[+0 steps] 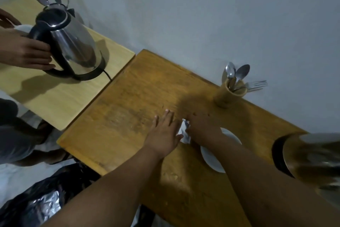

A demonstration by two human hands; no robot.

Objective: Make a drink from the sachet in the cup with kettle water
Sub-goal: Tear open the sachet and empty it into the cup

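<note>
Sachet between both hands' fingers, flat on table.

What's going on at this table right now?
The person's left hand and right hand are both on a silver sachet lying on the wooden table, beside a white plate. At the next table, someone else's hand grips a steel kettle. No cup is clearly visible.

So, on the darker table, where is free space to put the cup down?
The widest bare patch of the darker table lies left of the left hand, toward the lighter table's edge. It is crowded on the right: sachet, white plate, utensil holder and a blurred kettle.
</note>
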